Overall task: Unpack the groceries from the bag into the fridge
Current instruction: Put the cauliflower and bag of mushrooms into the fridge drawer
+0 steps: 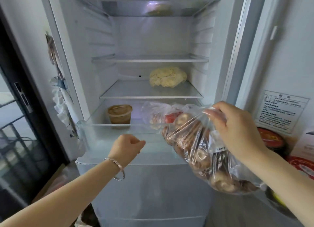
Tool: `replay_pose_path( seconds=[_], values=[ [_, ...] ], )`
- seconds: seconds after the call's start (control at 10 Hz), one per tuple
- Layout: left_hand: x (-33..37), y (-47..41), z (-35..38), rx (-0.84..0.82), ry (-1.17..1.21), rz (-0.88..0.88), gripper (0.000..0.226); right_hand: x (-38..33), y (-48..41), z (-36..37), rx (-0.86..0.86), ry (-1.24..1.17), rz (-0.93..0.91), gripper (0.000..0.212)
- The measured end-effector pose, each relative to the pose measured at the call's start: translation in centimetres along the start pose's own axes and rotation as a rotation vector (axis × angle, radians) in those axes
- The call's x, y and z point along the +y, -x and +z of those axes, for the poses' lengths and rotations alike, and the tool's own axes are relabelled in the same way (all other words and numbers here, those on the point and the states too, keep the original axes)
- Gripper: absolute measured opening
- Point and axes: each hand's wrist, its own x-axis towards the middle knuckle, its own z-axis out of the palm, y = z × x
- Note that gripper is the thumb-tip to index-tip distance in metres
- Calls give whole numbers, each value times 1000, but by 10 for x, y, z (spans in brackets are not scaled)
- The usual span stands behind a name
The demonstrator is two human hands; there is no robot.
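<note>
The fridge point(153, 39) stands open in front of me. My right hand point(236, 124) pinches the top of a clear plastic bag of brown mushrooms point(195, 150), which hangs tilted before the fridge's lower right. My left hand point(127, 146), fingers curled, sits at the front edge of the clear crisper drawer point(105, 133); whether it grips the edge is hard to tell. A cauliflower point(167, 77) lies on the third glass shelf. Another clear bag with something red inside point(158, 114) lies on the bottom shelf behind the mushrooms.
A lidded brown tub point(119, 114) stands on the bottom shelf at the left. The open fridge door point(280, 73) is at the right, with red-lidded jars point(271, 140) in its rack. Covered dishes sit on the top shelf point(159, 9). A dark glass door point(17, 124) is at the left.
</note>
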Motion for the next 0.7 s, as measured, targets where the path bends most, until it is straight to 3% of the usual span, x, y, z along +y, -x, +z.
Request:
replay_pose_path(
  seconds=[0.1,0.2,0.4,0.5,0.6,0.7],
  values=[
    [-22,-13,-23,499,-584,848,28,-9,-18,-3,8,-43,-28,36],
    [-33,-29,-33,522,-678,866,27,-25,-59,-4,12,-67,-49,22],
    [-44,-45,-30,565,-606,888,46,-57,-157,19,116,-80,-255,31],
    [-42,-49,-32,592,-632,930,48,-65,-185,62,87,-123,-305,26],
    [-40,-51,-36,551,-673,950,34,-56,-186,117,-146,-79,-297,20],
    [-44,-52,-36,514,-691,939,33,-39,-164,164,-549,-6,-266,14]
  ],
)
